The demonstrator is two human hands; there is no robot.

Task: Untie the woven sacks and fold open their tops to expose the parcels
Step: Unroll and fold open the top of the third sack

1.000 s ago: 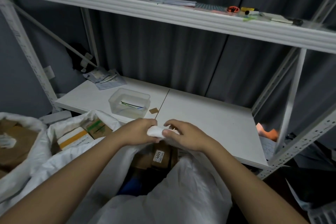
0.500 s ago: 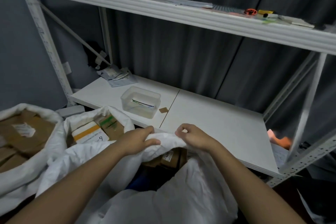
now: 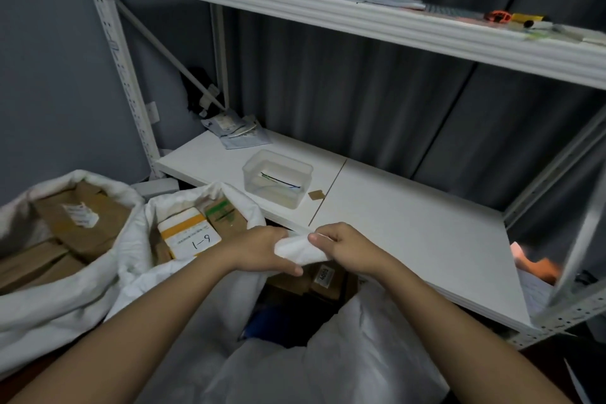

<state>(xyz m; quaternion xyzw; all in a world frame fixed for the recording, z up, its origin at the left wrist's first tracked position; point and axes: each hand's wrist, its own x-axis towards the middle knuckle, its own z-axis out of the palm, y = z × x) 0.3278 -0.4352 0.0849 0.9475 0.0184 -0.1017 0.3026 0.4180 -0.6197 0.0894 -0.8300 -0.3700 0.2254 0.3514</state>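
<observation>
A white woven sack [image 3: 344,357] stands right below me, its mouth open on brown cardboard parcels [image 3: 323,279] and something dark blue. My left hand [image 3: 262,248] and my right hand [image 3: 347,248] both grip the far rim of this sack [image 3: 296,249], bunched between them just in front of the shelf edge. To the left, a second sack [image 3: 131,259] is open on a white and orange box marked 1-6 [image 3: 190,236]. A third sack [image 3: 39,305] at far left shows brown parcels [image 3: 82,220].
A white lower shelf board [image 3: 410,223] carries a clear plastic tub [image 3: 278,177], a small brown card and grey mailers at the back left. The upper shelf [image 3: 328,13] holds crumpled paper and small tools. Metal uprights stand left and right; dark curtain behind.
My view has swung left and down. Both hands have drawn closer together, bunching the sack's far rim into a tighter fold between them.
</observation>
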